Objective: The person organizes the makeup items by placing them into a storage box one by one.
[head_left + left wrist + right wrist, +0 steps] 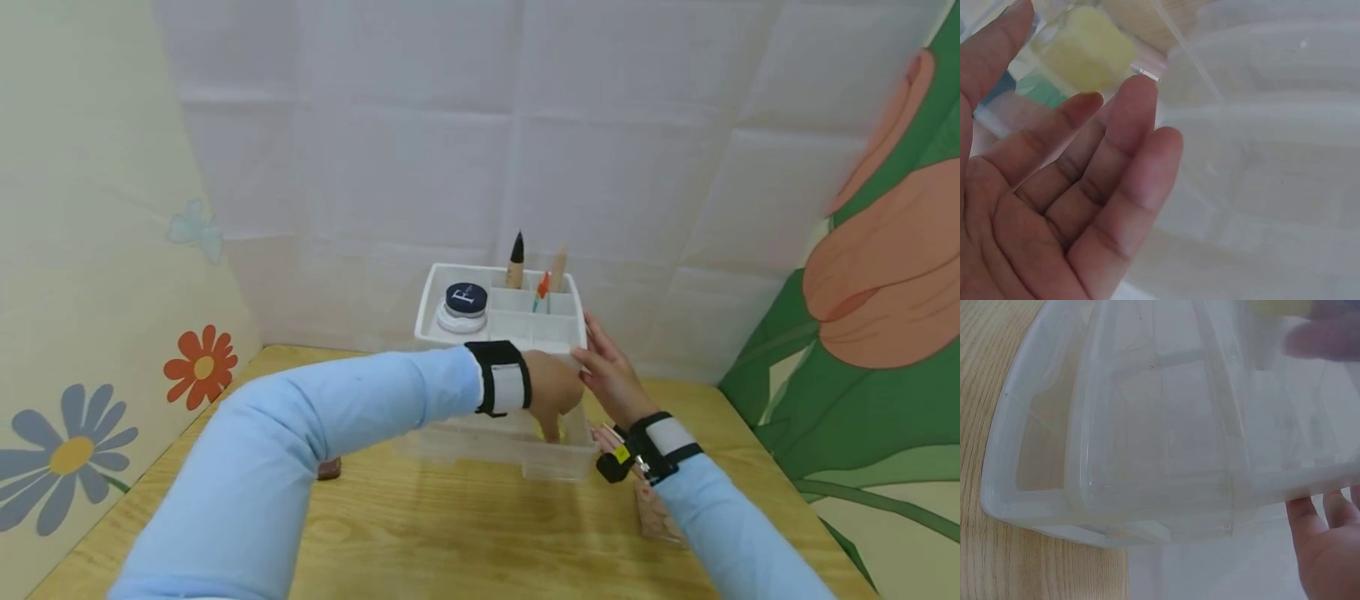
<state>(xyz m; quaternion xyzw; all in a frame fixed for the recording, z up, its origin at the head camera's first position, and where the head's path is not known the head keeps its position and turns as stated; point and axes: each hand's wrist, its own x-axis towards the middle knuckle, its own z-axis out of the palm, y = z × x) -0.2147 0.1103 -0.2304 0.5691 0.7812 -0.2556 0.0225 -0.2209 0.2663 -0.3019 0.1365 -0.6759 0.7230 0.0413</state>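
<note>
My right hand (615, 387) grips the right end of a white compartment tray (510, 323), thumb and fingers on its edge. The tray sits above a clear plastic storage box (480, 446). My left hand (553, 383) reaches down in front of the tray toward the box's right end. Its fingers look loosely bent in the left wrist view, beside a pale yellow item (1085, 50); whether they touch cannot be told. In the tray are a round container with a dark lid (465, 297), a black-tipped brush (515, 260) and an orange-and-teal stick (542, 290).
A small dark reddish-brown object (328, 469) lies on the wooden table (420, 533) near the left sleeve. A pinkish patterned item (657, 512) is partly hidden under the right forearm. A white cloth (420, 167) hangs behind, with flower-painted panels at both sides.
</note>
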